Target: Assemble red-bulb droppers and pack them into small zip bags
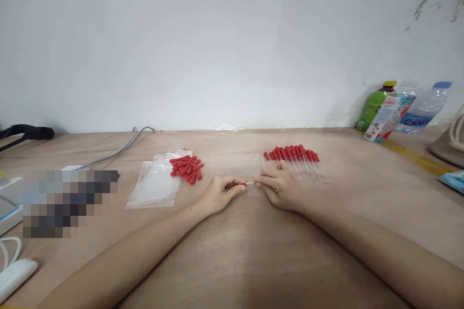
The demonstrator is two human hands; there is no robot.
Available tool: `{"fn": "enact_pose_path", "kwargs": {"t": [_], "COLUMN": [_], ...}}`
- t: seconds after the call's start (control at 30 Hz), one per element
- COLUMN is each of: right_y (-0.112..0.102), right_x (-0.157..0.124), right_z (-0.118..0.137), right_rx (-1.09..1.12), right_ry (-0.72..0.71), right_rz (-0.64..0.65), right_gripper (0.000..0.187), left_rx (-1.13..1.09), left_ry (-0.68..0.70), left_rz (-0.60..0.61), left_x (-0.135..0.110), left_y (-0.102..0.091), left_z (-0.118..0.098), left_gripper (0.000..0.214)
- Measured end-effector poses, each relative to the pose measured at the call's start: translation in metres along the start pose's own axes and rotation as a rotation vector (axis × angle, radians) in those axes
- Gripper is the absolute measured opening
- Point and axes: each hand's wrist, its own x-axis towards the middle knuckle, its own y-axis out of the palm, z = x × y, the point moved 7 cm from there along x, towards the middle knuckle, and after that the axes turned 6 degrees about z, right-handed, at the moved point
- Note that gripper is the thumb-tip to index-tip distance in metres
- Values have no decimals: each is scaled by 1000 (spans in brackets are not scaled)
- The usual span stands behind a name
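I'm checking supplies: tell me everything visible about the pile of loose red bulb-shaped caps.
The pile of loose red bulb-shaped caps looks like matte rubber, with pieces rounded at one end and narrower toward the other. They lie heaped in mixed directions on the tan tabletop, many overlapping. The pile's left side overlaps flat, clear plastic bags; the bare left hand nearby does not touch it.

A pale wall (203, 48), marked at upper right, rises behind a brown tabletop (221, 256).

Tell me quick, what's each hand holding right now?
Left hand: closed, pinching a red bulb.
Right hand: closed, pinching a thin clear tube.
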Motion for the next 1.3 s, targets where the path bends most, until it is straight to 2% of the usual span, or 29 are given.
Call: {"fn": "enact_pose_path", "kwargs": {"t": [0.27,0.5,0.67,0.83,0.93,1.0,1.07,1.2,1.3], "right_y": [10,26,31,22,9,0,-11,-19,-12], "right_x": [-3,0,5,11,13,14,13,6,4], "right_z": [6,5,5,11,8,-9,-38,-87,-100], "right_rx": [46,158,224,213,188,179,166,64,-62], "right_ry": [77,187,208,178,180,287,507,884,983], "right_rz": [90,258,310,323,332,330,305,286,300], "right_gripper": [25,25,25,27,24,22,21,28,31], "left_rx": [269,378,391,401,428,460,506,597,618], "left_ry": [183,311,347,294,263,237,193,87,49], "left_rz": [-41,-8,3,39,-44,-131,-164,-90,-28], "left_x": [-3,-4,-5,-3,-4,-6,-6,-2,0], "left_y": [1,5,3,-3,-12,-18,-20,-15,-12], "left_z": [-11,-18,-23,-24,-22,-18,-11,4,10], "left_gripper": [17,15,16,18,22,33,40,40,41]}}
